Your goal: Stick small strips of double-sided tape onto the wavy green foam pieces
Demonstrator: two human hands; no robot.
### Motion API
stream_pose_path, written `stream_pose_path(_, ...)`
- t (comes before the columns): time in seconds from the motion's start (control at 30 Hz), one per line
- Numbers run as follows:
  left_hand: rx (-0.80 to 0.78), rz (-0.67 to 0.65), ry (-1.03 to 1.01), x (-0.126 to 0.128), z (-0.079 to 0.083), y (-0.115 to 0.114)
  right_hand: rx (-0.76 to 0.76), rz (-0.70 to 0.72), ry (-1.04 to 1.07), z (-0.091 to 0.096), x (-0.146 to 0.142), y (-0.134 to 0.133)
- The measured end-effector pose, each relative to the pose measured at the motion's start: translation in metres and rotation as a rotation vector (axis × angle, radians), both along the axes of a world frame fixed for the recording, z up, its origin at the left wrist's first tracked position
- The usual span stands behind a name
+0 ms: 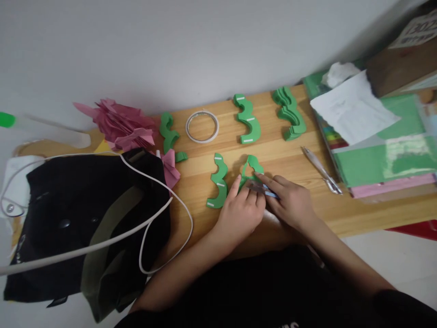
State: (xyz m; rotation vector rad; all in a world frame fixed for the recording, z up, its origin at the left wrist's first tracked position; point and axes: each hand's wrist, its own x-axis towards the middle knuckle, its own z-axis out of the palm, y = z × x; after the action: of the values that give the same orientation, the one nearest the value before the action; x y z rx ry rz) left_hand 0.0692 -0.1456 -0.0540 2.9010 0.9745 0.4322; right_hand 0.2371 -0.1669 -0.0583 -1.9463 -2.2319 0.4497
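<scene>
My left hand (241, 212) and my right hand (290, 200) meet on the wooden table (273, 146) over a green wavy paper piece (251, 167). The fingers of both hands are pinched together on its lower part. A small blue thing (272, 194) shows between my right fingers; I cannot make out what it is. Another green wavy piece (218, 181) with white tape bits lies just left of my left hand. A roll of tape (202, 126) lies farther back.
More green wavy pieces lie at the back (248, 119), (290, 114), (169, 135). Pink folded paper (123, 125) and a black bag (88, 218) with a white cord are at the left. Metal tweezers (321, 170) and stacked coloured sheets (382, 159) are at the right.
</scene>
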Motion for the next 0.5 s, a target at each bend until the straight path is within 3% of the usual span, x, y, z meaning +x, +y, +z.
stream_pose_path(0.27,-0.003,-0.013,0.018,-0.002,0.000,0.000,-0.032,0.038,-0.179,0.003,-0.005,-0.002)
stream_pose_path(0.5,0.003,-0.014,0.018,-0.002,-0.001,0.001,0.007,-0.042,-0.037,-0.004,0.001,-0.010)
